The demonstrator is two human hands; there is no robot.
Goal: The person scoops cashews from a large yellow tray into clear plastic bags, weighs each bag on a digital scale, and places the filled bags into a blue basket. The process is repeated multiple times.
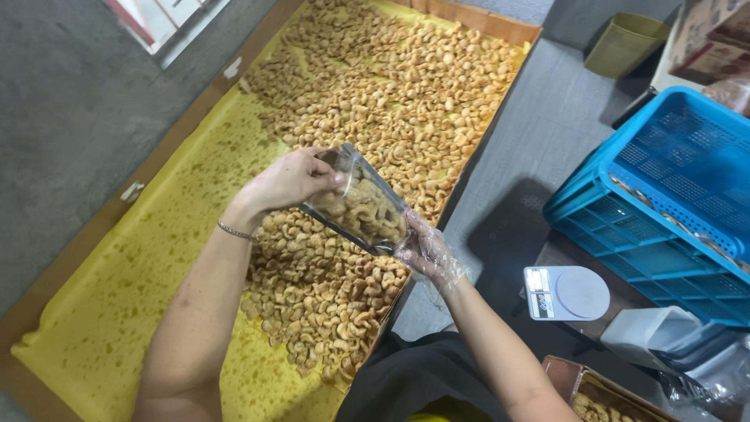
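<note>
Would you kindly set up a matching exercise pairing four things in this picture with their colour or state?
Things:
1. left hand
2. right hand
3. crate
4. scale

Descriptions:
A. blue, with mesh walls
B. bare, gripping the top of the clear pouch
C. white, with a round platform
D. in a thin plastic glove, supporting the pouch's lower end

Pairs: 1-B, 2-D, 3-A, 4-C

A clear plastic pouch (361, 205), partly filled with golden fried snack curls, is held tilted in the air, mouth up-left; it hangs above the snack-strewn yellow-lined tray (117, 312), near its right edge.
</note>
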